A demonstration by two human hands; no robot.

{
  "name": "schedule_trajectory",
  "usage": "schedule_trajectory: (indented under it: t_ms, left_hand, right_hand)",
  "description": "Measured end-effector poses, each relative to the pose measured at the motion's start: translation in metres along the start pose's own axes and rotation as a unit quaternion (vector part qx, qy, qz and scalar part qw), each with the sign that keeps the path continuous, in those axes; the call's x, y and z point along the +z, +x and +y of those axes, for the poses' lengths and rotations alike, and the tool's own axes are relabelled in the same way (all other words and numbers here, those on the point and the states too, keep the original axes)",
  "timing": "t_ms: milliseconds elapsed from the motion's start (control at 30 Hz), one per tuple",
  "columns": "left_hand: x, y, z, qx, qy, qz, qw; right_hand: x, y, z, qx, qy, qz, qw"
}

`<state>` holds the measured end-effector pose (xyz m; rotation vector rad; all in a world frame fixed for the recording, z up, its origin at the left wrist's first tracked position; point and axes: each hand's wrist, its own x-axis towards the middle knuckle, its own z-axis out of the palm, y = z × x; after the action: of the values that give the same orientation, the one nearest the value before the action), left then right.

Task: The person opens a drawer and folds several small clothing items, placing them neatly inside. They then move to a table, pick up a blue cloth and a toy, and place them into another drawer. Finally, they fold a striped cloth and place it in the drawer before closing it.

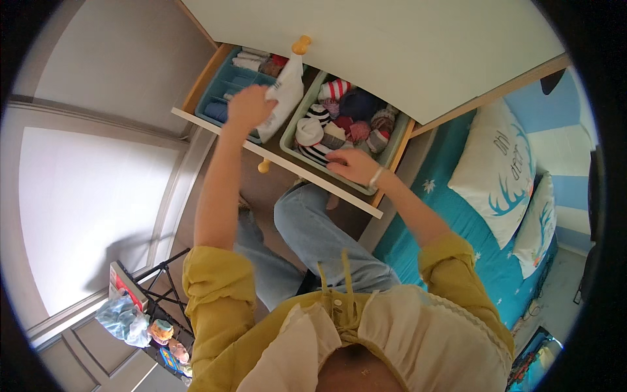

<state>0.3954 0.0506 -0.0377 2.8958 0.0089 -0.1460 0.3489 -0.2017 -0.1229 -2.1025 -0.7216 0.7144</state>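
Note:
My left hand [251, 111], slightly blurred, grips the edge of a long white cloth piece [286, 100], possibly a sock, with small dark marks. The cloth lies slanted over the right side of a blue divided organizer [200, 109], which holds rolled white and blue items. My right hand [356, 166] reaches over the near edge of a pale green bin [290, 138]; its fingertips touch a black-and-white striped sock [313, 153]. Rolled socks [360, 131] in red, grey, pink and navy fill this bin. Both containers sit inside a pulled-out drawer [299, 172].
The white cabinet front [392, 54] with a yellow knob [301, 45] overhangs the drawer. A bed with a teal cover [416, 220] and printed pillows [494, 176] stands right. At lower left, a black rack [161, 313] bears a plastic bag [122, 321] and small items.

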Motion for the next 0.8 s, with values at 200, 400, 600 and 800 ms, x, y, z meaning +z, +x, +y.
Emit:
schedule_trajectory:
  t_ms: [200,400,600,800]
  left_hand:
    - [-0.080,-0.050,-0.030,-0.032,-0.065,0.114,0.991]
    - [-0.082,-0.091,-0.047,-0.110,-0.206,0.117,0.965]
    - [-0.069,-0.099,-0.045,-0.082,-0.230,0.114,0.963]
    - [-0.058,-0.091,0.014,-0.037,-0.383,-0.002,0.923]
  right_hand:
    - [0.043,0.054,-0.002,0.040,0.106,0.027,0.993]
    - [0.059,0.098,-0.030,0.074,-0.014,-0.005,0.997]
    - [0.078,0.119,-0.038,0.043,0.073,-0.078,0.993]
    - [0.044,0.063,-0.041,-0.085,0.109,-0.065,0.988]
